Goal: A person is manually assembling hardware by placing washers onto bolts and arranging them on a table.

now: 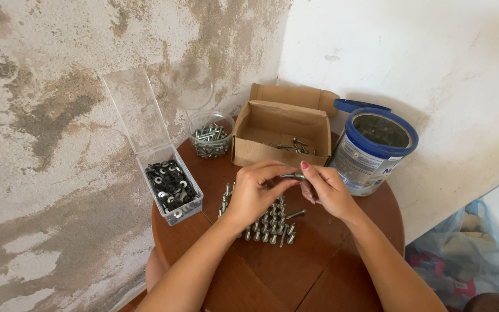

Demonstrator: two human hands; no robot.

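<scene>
Seen from the head, the left hand (256, 193) and the right hand (326, 189) meet above the round brown surface (330, 271), and both pinch one small screw (291, 176) that lies sideways between their fingertips. Right under the hands, at 6 o'clock from the screw, many more screws (270, 228) stand in rows. A clear box of black washers (171, 186) sits at 9 o'clock, a cardboard box (278, 134) at 12 o'clock, and a blue tin (373, 151) at 2 o'clock.
</scene>
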